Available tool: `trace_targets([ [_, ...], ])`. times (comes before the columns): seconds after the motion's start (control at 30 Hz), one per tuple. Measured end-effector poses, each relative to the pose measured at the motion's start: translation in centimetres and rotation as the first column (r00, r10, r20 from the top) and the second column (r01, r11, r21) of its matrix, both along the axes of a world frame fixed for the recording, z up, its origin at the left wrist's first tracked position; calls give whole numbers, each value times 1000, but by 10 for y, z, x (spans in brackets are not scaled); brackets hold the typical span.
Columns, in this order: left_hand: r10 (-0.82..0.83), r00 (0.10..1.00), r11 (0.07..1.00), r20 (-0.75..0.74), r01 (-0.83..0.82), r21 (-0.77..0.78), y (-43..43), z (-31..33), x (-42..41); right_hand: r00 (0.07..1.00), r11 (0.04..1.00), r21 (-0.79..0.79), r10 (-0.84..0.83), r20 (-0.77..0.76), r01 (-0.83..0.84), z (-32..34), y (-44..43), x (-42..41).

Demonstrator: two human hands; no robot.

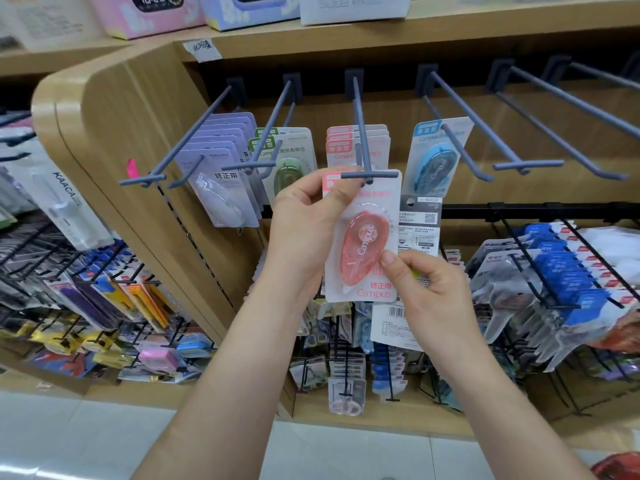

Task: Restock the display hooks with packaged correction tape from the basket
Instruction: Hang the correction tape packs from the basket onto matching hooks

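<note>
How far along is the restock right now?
Hanging already: purple packs, green packs, pink stack, one blue pack. In hand: left hand and right hand hold a pink pack at its hook tip. Remaining: spare packs behind it; right-side hooks bare.

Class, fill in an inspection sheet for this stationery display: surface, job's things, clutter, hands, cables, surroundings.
Surface: wooden display panel carrying grey hooks.
Job's things: pink pack held at the tip of the middle hook, threading unclear; purple packs, green packs and one blue pack hanging; bare hooks rightward.
Clutter: nothing seen.
Hands: left hand pinches the pink pack's top; right hand pinches its lower edge, spare packs behind it.
Cables: nothing seen.
Surroundings: boxes on the shelf above; stationery racks below.
</note>
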State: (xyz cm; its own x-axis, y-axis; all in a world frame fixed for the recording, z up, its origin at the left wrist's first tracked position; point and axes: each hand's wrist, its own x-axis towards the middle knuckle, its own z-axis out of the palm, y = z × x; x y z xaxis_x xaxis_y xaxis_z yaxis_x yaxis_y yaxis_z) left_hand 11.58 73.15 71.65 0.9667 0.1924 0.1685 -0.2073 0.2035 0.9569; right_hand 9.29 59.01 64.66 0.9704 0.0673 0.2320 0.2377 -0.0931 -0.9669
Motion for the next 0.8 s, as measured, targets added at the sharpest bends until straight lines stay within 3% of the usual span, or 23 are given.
trace_targets([
  [0.17, 64, 995, 975, 76, -79, 210, 3, -18, -27, 999, 999, -6, -41, -3, 41, 3, 3, 8],
  [0.33, 132, 989, 952, 67, -145, 269, 3, -36, -36, 996, 992, -108, -75, -49, 69, 2, 1, 11],
  [0.47, 252, 961, 872, 112, -276, 404, 0, -43, -8, 994, 988, -111, -109, -26, 105, 5, -17, 10],
  [0.57, 305, 934, 809, 187, -357, 466, -7, -46, 19, 985, 988, -48, -150, -90, 146, 7, -27, 11],
  [0.7, 339, 925, 739, 174, -376, 558, -10, -49, 35, 991, 985, -119, -127, -33, 122, 5, -26, 12],
  [0.77, 373, 915, 656, 155, -378, 653, -8, -53, 25, 995, 980, -173, -97, 12, 97, 3, -24, 10],
  [0.8, 375, 917, 671, 136, -370, 643, -7, -54, 16, 995, 972, -218, -81, 50, 90, 1, -24, 9],
])
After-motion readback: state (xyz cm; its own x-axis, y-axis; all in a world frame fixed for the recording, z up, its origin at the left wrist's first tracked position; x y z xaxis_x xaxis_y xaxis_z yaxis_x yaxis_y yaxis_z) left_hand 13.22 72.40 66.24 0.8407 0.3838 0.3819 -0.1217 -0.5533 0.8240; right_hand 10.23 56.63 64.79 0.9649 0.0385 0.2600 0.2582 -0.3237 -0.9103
